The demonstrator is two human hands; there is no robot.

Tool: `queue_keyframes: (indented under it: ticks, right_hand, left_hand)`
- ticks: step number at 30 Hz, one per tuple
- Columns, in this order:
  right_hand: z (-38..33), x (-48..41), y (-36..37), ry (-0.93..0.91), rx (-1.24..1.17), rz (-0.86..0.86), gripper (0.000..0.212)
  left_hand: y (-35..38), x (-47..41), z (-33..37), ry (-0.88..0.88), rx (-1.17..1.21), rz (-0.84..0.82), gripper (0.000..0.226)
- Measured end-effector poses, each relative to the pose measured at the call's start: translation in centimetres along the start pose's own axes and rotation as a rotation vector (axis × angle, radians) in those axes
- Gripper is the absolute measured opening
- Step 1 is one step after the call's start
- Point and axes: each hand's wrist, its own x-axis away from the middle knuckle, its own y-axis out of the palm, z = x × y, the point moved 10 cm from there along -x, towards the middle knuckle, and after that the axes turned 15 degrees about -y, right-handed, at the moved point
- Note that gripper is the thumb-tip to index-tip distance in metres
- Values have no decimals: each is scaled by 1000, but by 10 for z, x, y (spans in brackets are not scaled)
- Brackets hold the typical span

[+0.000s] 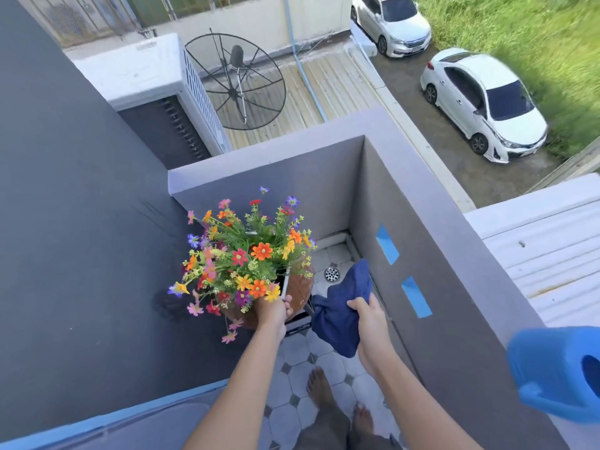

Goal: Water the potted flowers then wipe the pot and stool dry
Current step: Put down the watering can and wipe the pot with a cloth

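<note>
View from above onto a small tiled balcony. One pot (286,282) with a pale rim holds one dense bunch of flowers (240,258) in orange, red, pink, yellow and purple. The pot stands on one round brown stool (300,292), tucked against the dark wall on the left.

Two bare arms reach forward from the bottom edge. The left hand (275,311) is at the near side of the pot, its fingers curled round the rim, thumb on top, forearm stretched out nearly straight. The right hand (368,316) is just right of the pot, apart from it, its fingers closed round one bunched dark blue cloth (341,306) that hangs below and bulges above the fist.

One blue watering can (558,371) sits well to the right of the pot, on top of the grey balcony wall (454,287). Two strips of blue tape (387,243) (416,297) are stuck on that wall's inner face. One round metal floor drain (331,273) lies just right of the pot, in the corner. Two bare feet (319,388) (362,417) stand on the floor tiles below the pot.

Beyond the pot: one satellite dish (237,82) and two white cars (393,24) (487,102).
</note>
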Motion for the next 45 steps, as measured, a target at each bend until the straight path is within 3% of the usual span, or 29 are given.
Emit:
queue_keyframes:
  ticks: [3, 8, 20, 27, 36, 41, 45]
  right_hand:
    - [-2, 0, 2, -24, 29, -21, 16]
    - [-20, 8, 17, -107, 87, -88, 20]
    - [-142, 45, 54, -683, 125, -56, 25]
    - [-193, 92, 80, -812, 112, -123, 39]
    - [-190, 126, 103, -933, 255, -242, 28]
    - [-189, 144, 108, -1177, 402, -281, 24]
    - [-163, 129, 96, -1105, 392, -291, 24]
  left_hand:
    - [-22, 10, 15, 36, -43, 51, 26]
    - [-36, 56, 26, 32, -51, -31, 18]
    - [-42, 221, 56, 107, -211, -309, 23]
    - [-36, 281, 70, 234, -227, -326, 31]
    - [-37, 303, 107, 266, -128, -343, 26]
    - [-39, 311, 118, 212, -21, -403, 30]
    - [-38, 315, 122, 184, 47, -439, 31]
